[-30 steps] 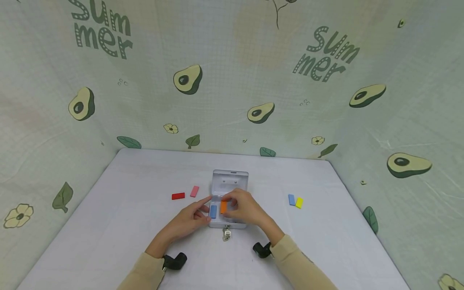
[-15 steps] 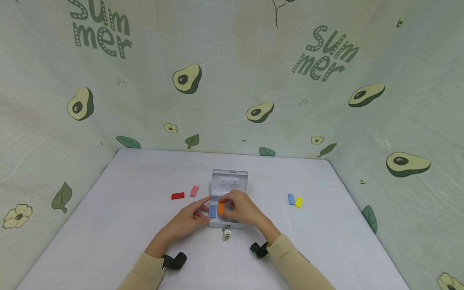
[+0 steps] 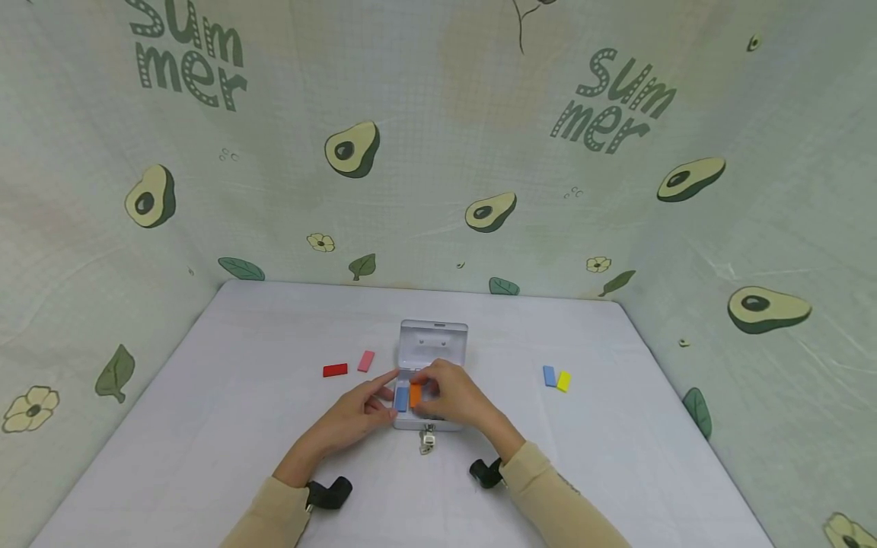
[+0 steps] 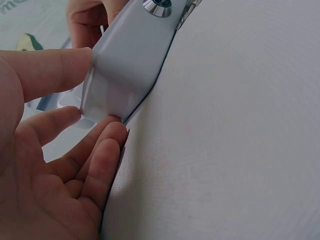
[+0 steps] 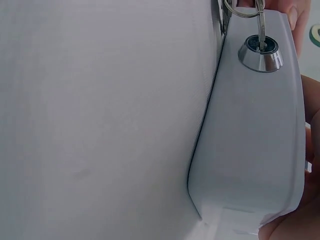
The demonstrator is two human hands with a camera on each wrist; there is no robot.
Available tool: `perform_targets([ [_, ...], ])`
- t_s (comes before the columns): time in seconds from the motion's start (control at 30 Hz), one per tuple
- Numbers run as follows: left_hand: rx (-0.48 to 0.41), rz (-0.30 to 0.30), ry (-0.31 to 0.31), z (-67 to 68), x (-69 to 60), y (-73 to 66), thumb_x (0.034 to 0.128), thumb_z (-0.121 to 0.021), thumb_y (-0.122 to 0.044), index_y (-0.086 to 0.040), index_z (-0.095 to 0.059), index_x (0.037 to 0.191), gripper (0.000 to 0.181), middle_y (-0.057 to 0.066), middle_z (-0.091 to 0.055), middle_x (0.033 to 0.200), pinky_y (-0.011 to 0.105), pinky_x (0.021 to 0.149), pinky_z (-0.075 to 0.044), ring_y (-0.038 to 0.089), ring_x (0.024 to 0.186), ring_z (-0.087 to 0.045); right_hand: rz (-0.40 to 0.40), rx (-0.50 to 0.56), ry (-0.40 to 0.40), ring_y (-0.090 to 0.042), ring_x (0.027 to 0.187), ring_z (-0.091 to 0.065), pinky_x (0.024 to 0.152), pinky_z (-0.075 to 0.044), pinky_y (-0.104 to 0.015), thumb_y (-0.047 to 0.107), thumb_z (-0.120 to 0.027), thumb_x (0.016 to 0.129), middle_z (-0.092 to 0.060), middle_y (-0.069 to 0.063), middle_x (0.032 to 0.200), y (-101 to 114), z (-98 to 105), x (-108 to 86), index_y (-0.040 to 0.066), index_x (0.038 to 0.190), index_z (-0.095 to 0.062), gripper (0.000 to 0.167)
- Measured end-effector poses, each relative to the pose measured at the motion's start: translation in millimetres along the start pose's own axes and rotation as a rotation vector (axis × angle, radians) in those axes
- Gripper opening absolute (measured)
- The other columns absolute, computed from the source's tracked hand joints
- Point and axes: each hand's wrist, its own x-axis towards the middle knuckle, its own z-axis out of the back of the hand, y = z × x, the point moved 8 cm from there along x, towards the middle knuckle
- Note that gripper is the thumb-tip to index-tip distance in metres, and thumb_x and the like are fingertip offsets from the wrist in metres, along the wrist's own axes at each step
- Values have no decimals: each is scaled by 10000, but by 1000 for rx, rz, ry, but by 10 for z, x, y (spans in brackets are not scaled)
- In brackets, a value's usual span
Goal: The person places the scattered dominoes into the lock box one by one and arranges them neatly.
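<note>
A small light-grey metal cash box stands on the table with its lid raised. My left hand holds its left side, with the thumb near the front corner and the index finger toward the hinge. In the left wrist view, fingertips press on the box's end wall. My right hand pinches an orange rectangular block inside the box. Beside it, at the left wall, lies a blue block. A key sits in the front lock. The right hand hides the box's right interior.
On the white table, a red block and a pink block lie left of the box. To its right are another blue block and a yellow block. A printed cloth wall encloses the table.
My right hand has shifted slightly left with the orange block, bringing it closer to the blue block in the box. The left hand has stayed nearly still.
</note>
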Motion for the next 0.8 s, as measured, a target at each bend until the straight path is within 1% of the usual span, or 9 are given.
perform_targets([
  [0.27, -8, -2, 6, 2, 1, -16, 981, -761, -280, -254, -469, 1620, 703, 32, -637, 1294, 322, 874, -528, 158, 1005, -610, -11, -16, 0, -197, 908, -579, 795, -487, -271, 136, -877, 872, -679, -64, 1086, 10, -20, 8, 58, 1217, -768, 370],
  [0.5, -4, -13, 8, 7, -1, -13, 979, -764, -282, -247, -473, 1618, 703, 39, -640, 1289, 342, 875, -529, 163, 1001, -610, -20, -41, -3, -194, 892, -580, 785, -479, -269, 134, -884, 862, -685, -68, 1087, 42, -30, 7, 57, 1209, -772, 373],
  [0.8, -7, -7, 10, 4, -7, -14, 982, -759, -282, -257, -469, 1620, 701, 39, -638, 1287, 330, 871, -527, 163, 1001, -607, -44, -76, -4, -146, 873, -572, 779, -488, -257, 149, -901, 856, -692, -43, 1070, 47, -55, 14, 67, 1189, -783, 363],
])
